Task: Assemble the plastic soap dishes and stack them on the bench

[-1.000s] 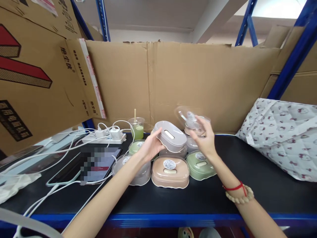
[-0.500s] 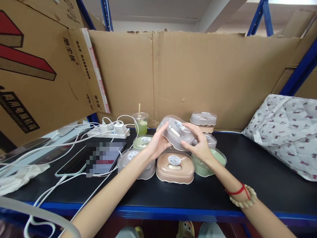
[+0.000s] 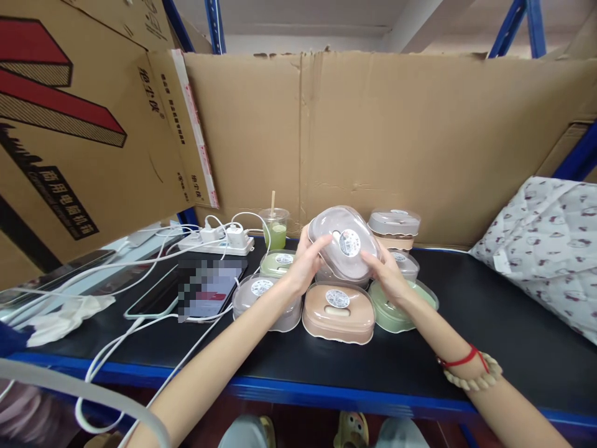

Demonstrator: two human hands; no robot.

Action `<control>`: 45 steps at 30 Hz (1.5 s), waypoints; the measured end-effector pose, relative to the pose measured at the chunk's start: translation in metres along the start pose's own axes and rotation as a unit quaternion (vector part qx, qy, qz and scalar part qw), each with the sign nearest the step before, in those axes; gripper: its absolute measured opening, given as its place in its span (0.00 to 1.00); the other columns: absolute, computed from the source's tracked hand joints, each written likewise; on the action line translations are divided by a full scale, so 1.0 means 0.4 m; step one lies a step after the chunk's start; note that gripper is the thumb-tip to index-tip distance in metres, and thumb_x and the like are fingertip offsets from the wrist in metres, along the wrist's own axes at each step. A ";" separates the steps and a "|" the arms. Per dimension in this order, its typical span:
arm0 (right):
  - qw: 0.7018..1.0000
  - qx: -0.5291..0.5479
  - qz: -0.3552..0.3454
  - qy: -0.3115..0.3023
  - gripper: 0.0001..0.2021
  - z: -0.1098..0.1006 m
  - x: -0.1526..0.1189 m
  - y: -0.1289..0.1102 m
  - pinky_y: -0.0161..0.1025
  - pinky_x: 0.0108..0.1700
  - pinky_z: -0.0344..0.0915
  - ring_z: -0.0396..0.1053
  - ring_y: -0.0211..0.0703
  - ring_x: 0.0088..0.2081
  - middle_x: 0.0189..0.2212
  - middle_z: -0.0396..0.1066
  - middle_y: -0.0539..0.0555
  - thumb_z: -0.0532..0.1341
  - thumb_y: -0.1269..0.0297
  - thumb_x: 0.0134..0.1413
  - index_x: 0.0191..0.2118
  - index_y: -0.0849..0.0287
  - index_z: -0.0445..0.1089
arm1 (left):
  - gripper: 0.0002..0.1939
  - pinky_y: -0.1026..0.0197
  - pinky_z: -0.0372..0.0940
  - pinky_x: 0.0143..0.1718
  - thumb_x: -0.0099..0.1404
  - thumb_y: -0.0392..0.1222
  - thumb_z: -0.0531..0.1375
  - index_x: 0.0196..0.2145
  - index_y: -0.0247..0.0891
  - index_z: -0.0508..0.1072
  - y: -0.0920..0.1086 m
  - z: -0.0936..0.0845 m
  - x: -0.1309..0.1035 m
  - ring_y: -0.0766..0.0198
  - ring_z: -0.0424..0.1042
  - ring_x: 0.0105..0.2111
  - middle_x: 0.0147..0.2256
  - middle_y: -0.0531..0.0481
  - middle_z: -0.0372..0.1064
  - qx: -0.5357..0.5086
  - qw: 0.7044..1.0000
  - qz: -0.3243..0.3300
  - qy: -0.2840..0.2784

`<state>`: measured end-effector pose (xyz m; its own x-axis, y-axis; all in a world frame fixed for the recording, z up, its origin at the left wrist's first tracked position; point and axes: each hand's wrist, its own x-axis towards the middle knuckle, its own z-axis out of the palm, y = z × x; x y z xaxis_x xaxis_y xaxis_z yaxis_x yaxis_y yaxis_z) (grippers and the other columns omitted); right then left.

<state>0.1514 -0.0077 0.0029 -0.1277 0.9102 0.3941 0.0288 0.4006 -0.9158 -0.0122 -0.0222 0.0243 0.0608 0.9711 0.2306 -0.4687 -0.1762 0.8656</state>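
A grey soap box with a clear lid and a round patterned sticker (image 3: 342, 227) is held tilted above the other boxes. My left hand (image 3: 308, 261) grips its left side, thumb on the lid near the slot. My right hand (image 3: 386, 270) closes on its lower right side, thumb by the sticker. Just below sits a pink-beige box (image 3: 339, 320). To its left is another grey box (image 3: 270, 308), to its right a green box (image 3: 403, 305). Behind them are a second green box (image 3: 277, 260) and a grey one (image 3: 407, 264), partly hidden by my hands.
Two stacked boxes (image 3: 394, 227) stand at the back right. A cup with green drink (image 3: 276, 233) and a white power strip (image 3: 240, 247) are at the back left, with loose cables. A tablet (image 3: 209, 292) lies left; a patterned bag (image 3: 545, 242) is at right. Cardboard (image 3: 396, 137) walls the back.
Both hands have turned the held grey box so its lid and sticker face me more. My left thumb has moved onto the lid. The whole view has shifted slightly.
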 end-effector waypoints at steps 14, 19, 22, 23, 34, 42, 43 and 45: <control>0.997 0.030 -0.044 0.063 0.35 -0.025 0.004 -0.009 0.51 0.59 0.56 0.61 0.52 0.56 0.54 0.66 0.53 0.66 0.42 0.33 0.51 0.48 0.63 | 0.21 0.60 0.64 0.39 0.48 0.47 0.65 0.40 0.43 0.69 0.014 -0.008 0.002 0.53 0.66 0.48 0.47 0.46 0.68 0.112 0.990 0.083 -0.036; 0.997 0.039 -0.028 0.057 0.33 -0.018 -0.001 -0.010 0.50 0.58 0.57 0.62 0.52 0.55 0.52 0.67 0.55 0.65 0.43 0.34 0.49 0.50 0.65 | 0.20 0.59 0.64 0.38 0.47 0.50 0.65 0.37 0.40 0.67 0.006 -0.008 0.001 0.55 0.68 0.43 0.39 0.48 0.69 0.139 0.988 0.055 -0.022; 0.998 0.011 -0.050 0.046 0.31 -0.016 -0.006 -0.015 0.48 0.57 0.59 0.63 0.51 0.54 0.51 0.67 0.54 0.67 0.45 0.34 0.47 0.50 0.65 | 0.21 0.58 0.62 0.43 0.45 0.49 0.66 0.35 0.40 0.65 0.001 -0.004 0.003 0.56 0.68 0.43 0.38 0.48 0.69 0.178 0.980 0.092 -0.004; 0.997 0.003 -0.058 0.041 0.31 -0.016 -0.008 -0.017 0.48 0.56 0.60 0.64 0.51 0.53 0.51 0.67 0.54 0.67 0.46 0.34 0.47 0.50 0.64 | 0.21 0.57 0.61 0.44 0.45 0.49 0.66 0.35 0.40 0.65 0.000 -0.002 0.004 0.57 0.68 0.43 0.38 0.49 0.69 0.187 0.977 0.106 -0.002; 0.997 -0.006 -0.070 0.033 0.29 -0.019 -0.007 -0.007 0.49 0.53 0.62 0.66 0.52 0.49 0.46 0.70 0.54 0.64 0.40 0.35 0.43 0.51 0.66 | 0.15 0.63 0.60 0.31 0.47 0.50 0.64 0.26 0.39 0.66 -0.004 0.000 0.008 0.67 0.63 0.27 0.24 0.56 0.64 0.212 0.966 0.145 0.006; 0.998 0.023 -0.036 0.049 0.28 -0.012 -0.009 -0.019 0.49 0.56 0.59 0.65 0.52 0.52 0.48 0.69 0.54 0.65 0.42 0.34 0.42 0.52 0.68 | 0.17 0.61 0.61 0.37 0.48 0.52 0.64 0.29 0.38 0.67 -0.005 0.003 0.001 0.65 0.66 0.32 0.29 0.53 0.66 0.186 0.979 0.088 0.000; 0.998 0.032 -0.025 0.053 0.29 -0.010 -0.010 -0.020 0.49 0.56 0.58 0.64 0.53 0.53 0.49 0.69 0.54 0.65 0.42 0.33 0.42 0.52 0.68 | 0.18 0.61 0.62 0.39 0.48 0.53 0.65 0.31 0.38 0.68 -0.004 0.002 0.001 0.63 0.67 0.35 0.31 0.52 0.67 0.172 0.982 0.073 -0.001; 0.996 0.061 0.006 0.071 0.30 -0.004 -0.012 -0.025 0.49 0.57 0.58 0.62 0.53 0.55 0.51 0.68 0.55 0.66 0.42 0.32 0.44 0.52 0.68 | 0.20 0.60 0.63 0.40 0.48 0.54 0.65 0.34 0.38 0.69 -0.003 -0.001 0.000 0.61 0.68 0.38 0.34 0.50 0.69 0.137 0.990 0.036 -0.007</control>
<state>0.1534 -0.0160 0.0102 0.0143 0.9242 0.3818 -0.0921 0.3814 -0.9198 -0.0120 -0.0219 0.0232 0.0483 0.9524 0.3011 -0.2149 -0.2845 0.9343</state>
